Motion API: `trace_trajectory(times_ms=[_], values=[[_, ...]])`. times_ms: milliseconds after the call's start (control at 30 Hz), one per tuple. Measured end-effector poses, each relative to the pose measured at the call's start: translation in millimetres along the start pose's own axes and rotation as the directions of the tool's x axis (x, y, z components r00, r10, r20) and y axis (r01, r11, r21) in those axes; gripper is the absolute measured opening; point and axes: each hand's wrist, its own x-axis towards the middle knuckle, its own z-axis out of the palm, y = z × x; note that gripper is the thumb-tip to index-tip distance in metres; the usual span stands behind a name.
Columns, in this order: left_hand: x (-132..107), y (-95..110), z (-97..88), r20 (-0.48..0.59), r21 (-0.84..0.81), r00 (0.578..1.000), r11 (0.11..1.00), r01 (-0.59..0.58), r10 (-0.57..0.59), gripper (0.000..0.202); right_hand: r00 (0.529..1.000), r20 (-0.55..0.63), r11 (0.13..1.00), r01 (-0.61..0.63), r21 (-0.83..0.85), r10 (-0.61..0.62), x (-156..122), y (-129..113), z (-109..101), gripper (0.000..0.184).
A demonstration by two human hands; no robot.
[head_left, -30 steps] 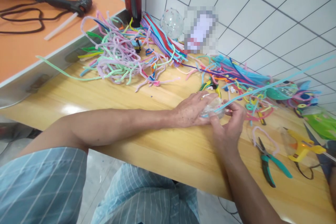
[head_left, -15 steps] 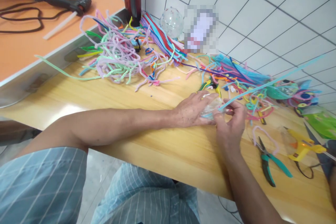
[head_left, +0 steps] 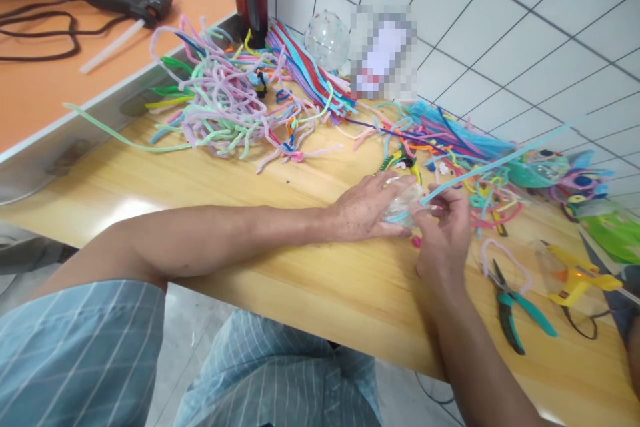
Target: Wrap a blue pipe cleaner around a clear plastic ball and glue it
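My left hand (head_left: 361,205) is closed around a clear plastic ball (head_left: 401,203), partly covered by the fingers, so its full shape is hidden. A long light-blue pipe cleaner (head_left: 480,171) runs along the ball and sticks out far to the upper right. My right hand (head_left: 447,230) pinches this pipe cleaner at the ball's right side, thumb and fingers together. Just below the ball, beside the right thumb, a small dark-pink bit (head_left: 417,241) shows. Behind the hands lies a yellow-and-black cutter (head_left: 406,160).
Tangled lilac and green pipe cleaners (head_left: 225,100) lie at left, with bundled ones (head_left: 315,73) behind. Another clear ball (head_left: 327,39) stands by the tiled wall. To the right are teal-handled pliers (head_left: 515,310) and a yellow glue gun (head_left: 575,273). A black glue gun (head_left: 125,5) rests on the orange surface.
The pipe cleaner's free end has swung lower and bends more. My right hand has shifted slightly, and the small dark-pink bit has come into sight below the ball.
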Motion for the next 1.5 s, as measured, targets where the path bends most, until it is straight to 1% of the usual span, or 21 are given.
trace_trajectory(times_ms=[133,267,367,433,633,733,800,833,900,933,1000,1067,1100,1133,1167,1233,1433,1500], values=[[0,-1,1.3,-0.002,-0.008,1.0,1.0,0.002,-0.002,0.089,0.996,-0.006,0.994,-0.091,0.065,0.092,5,-2,0,0.047],[0,0,1.3,0.008,0.003,1.0,1.0,0.009,-0.009,0.09,0.991,-0.018,0.98,-0.128,0.151,0.132,12,-8,2,0.043],[1,1,0.4,0.012,0.02,1.0,1.0,0.004,-0.005,0.093,0.991,-0.04,0.967,-0.119,0.224,0.131,15,-11,4,0.039],[1,1,-0.1,0.011,0.025,1.0,1.0,-0.011,0.01,0.093,0.992,-0.054,0.967,-0.1,0.236,0.116,15,-11,5,0.038],[2,-4,2.2,-0.029,0.011,0.998,0.998,-0.054,0.054,0.09,0.989,-0.103,0.963,-0.074,0.257,0.103,16,-9,9,0.047],[3,-7,4.1,-0.038,0.018,0.997,0.998,-0.067,0.067,0.092,0.987,-0.125,0.956,-0.059,0.286,0.099,17,-7,10,0.046],[3,-9,4.5,-0.044,0.027,0.996,0.997,-0.073,0.074,0.094,0.986,-0.155,0.963,-0.015,0.268,0.058,16,-5,6,0.04],[2,-10,4.5,-0.046,0.027,0.996,0.997,-0.077,0.078,0.094,0.982,-0.187,0.974,0.037,0.222,0.005,14,-5,2,0.034],[2,-10,3.9,-0.044,0.021,0.995,0.996,-0.087,0.088,0.093,0.958,-0.228,0.981,0.187,0.043,-0.173,8,-4,-7,0.022],[2,-10,3.6,-0.044,0.02,0.995,0.996,-0.092,0.093,0.093,0.937,-0.21,0.961,0.271,-0.061,-0.278,4,-4,-12,0.018],[2,-11,2.8,-0.043,0.022,0.994,0.995,-0.102,0.103,0.091,0.886,-0.093,0.877,0.425,-0.226,-0.454,-3,-4,-20,0.015],[1,-12,2.5,-0.04,0.029,0.992,0.993,-0.116,0.117,0.086,0.833,0.039,0.79,0.537,-0.296,-0.552,-8,-3,-22,0.019],[1,-12,2.4,-0.039,0.033,0.992,0.992,-0.121,0.122,0.084,0.808,0.081,0.755,0.577,-0.311,-0.584,-9,-2,-22,0.022],[1,-13,2.6,-0.041,0.038,0.991,0.991,-0.125,0.127,0.082,0.788,0.107,0.73,0.604,-0.319,-0.606,-9,-1,-20,0.025],[0,-13,2.8,-0.044,0.043,0.991,0.991,-0.128,0.13,0.08,0.779,0.119,0.718,0.617,-0.323,-0.616,-8,0,-18,0.027],[0,-14,3.4,-0.054,0.049,0.989,0.99,-0.134,0.137,0.079,0.783,0.125,0.721,0.613,-0.322,-0.61,-6,2,-14,0.029],[0,-13,3.5,-0.045,0.049,0.991,0.991,-0.127,0.129,0.078,0.858,0.084,0.814,0.509,-0.28,-0.508,-3,-3,-10,0.028],[0,-13,2.9,-0.041,0.047,0.991,0.991,-0.124,0.126,0.077,0.876,0.066,0.837,0.478,-0.266,-0.479,-3,-5,-8,0.029]])
